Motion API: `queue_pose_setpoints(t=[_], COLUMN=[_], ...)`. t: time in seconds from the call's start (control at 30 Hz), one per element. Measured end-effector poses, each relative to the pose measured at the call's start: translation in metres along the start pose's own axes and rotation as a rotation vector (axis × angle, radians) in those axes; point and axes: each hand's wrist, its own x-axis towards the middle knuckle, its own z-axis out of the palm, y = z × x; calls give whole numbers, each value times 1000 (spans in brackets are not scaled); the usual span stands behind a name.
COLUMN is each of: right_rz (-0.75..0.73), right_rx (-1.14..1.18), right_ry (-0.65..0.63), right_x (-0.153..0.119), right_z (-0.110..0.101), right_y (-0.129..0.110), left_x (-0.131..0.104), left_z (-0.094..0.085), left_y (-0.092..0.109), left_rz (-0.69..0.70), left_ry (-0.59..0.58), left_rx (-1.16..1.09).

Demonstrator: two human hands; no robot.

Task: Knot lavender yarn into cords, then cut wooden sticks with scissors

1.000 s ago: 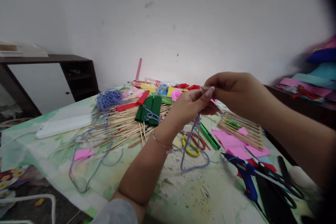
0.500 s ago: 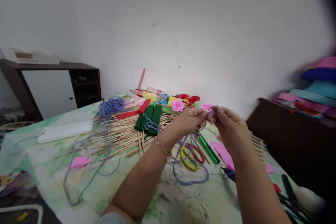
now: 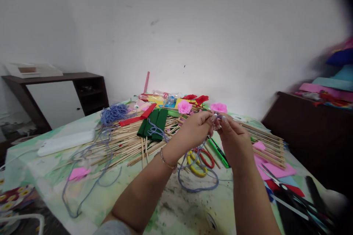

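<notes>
Head view: left hand (image 3: pixel 196 129) and right hand (image 3: pixel 235 141) pinching purple yarn (image 3: pixel 196 191), likely working strands; any pull needs slack free.

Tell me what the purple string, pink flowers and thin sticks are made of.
The purple string looks like matte yarn, fibre unclear, from its limp loops. The pink flowers seem matte paper, perhaps crepe, from their thin layered petals. The thin sticks look like bare bamboo or wood, pale tan.

Pale wall (image 3: pixel 176 25), scuffed. Dark-framed cabinet (image 3: pixel 66 95) at left, white door (image 3: pixel 55 99); dark brown furniture (image 3: pixel 298 128) at right.
</notes>
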Motion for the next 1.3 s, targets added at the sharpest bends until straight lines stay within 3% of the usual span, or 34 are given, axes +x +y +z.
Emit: queue_pose_setpoints(t=[0.27, 0.57, 0.7, 0.87, 1.1, 1.3], right_rz=[70, 77, 56, 143, 236, 163], right_rx=[116, 105, 81, 141, 275, 381], right_ry=[-51, -56, -115, -136, -50, 102], right_x=[1, -1, -2, -2, 2, 8], right_z=[-5, -2, -2, -4, -4, -19], right_y=[2, 0, -5, -11, -3, -7], left_x=[2, -3, -4, -6, 1, 2], left_z=[14, 16, 15, 12, 13, 5], left_y=[-3, 0, 2, 4, -2, -6], left_rz=[64, 110, 113, 116, 91, 8], left_ry=[49, 97, 53, -18, -75, -192], left_rx=[89, 240, 285, 308, 227, 126])
